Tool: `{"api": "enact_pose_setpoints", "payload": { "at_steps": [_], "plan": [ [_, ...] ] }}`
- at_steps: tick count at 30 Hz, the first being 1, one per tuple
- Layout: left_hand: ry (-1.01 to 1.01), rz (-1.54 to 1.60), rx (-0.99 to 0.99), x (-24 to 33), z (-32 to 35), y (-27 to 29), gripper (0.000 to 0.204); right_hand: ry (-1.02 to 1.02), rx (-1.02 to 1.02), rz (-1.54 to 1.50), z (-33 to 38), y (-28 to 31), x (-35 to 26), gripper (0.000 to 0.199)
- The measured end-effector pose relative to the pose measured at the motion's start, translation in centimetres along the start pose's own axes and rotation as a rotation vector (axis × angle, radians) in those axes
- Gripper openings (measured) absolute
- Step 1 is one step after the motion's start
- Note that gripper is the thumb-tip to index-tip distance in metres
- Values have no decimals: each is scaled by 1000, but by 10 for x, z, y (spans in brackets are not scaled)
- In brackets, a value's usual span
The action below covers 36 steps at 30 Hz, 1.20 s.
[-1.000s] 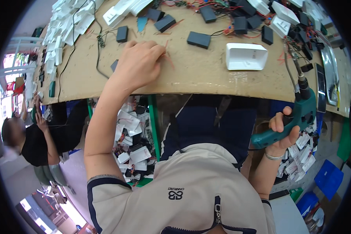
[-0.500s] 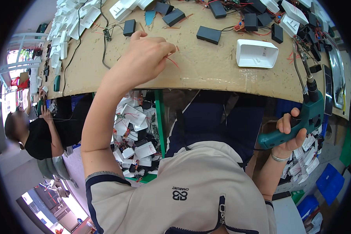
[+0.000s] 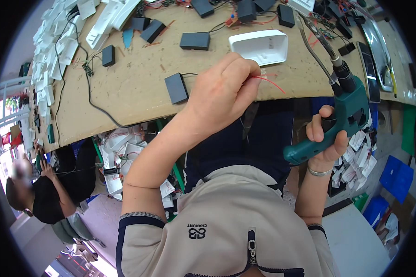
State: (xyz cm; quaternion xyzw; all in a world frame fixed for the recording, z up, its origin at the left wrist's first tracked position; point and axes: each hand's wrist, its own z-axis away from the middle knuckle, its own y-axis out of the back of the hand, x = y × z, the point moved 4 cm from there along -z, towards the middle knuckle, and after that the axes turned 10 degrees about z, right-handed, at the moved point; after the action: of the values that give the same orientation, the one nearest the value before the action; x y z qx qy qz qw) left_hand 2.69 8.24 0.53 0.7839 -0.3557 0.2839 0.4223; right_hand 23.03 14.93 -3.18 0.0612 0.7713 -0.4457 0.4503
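My left hand (image 3: 224, 90) is closed in a pinch over the table's near edge, with thin red wires (image 3: 272, 82) sticking out past the fingertips. A black rectangular box (image 3: 176, 88) lies beside its wrist, and a dark lead runs from the box toward the hand; where the lead ends is hidden. My right hand (image 3: 326, 134) is wrapped round the handle of a green soldering gun (image 3: 349, 111), held with its metal tip and curved feed tube pointing up over the table. Just beyond my left hand stands an open white plastic case (image 3: 259, 51).
Several black boxes (image 3: 194, 41) and tangled wires lie along the back of the cardboard-covered table (image 3: 138, 87). White cases (image 3: 55, 51) are piled at the left. A dark cable (image 3: 91, 99) crosses the tabletop. A bin of white parts (image 3: 120, 152) sits below; another person (image 3: 51, 194) works at far left.
My left hand has moved right and nearer to me, with red wires in its fingers. The black box beside it has come into sight. The view has shifted; the soldering gun stays in my right hand.
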Motion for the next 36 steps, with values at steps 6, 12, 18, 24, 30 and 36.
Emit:
{"api": "enact_pose_setpoints", "payload": {
  "at_steps": [6,12,18,24,30,36],
  "plan": [
    [-32,-56,139,-1,-3,-14,13,-1,32,8,4,9,-3,53],
    [8,-159,73,0,-2,-20,15,16,11,31,6,15,-4,53],
    [-219,-436,-10,11,-8,-19,18,-2,65,111,15,24,-13,56],
    [-163,-424,85,-3,-7,-26,19,-36,137,239,29,28,-26,56],
    [-81,-485,288,-3,-10,-27,17,-37,279,560,39,14,-37,62],
    [-65,-588,362,-7,-18,-28,9,-91,362,740,41,7,-33,64]
  ]
}}
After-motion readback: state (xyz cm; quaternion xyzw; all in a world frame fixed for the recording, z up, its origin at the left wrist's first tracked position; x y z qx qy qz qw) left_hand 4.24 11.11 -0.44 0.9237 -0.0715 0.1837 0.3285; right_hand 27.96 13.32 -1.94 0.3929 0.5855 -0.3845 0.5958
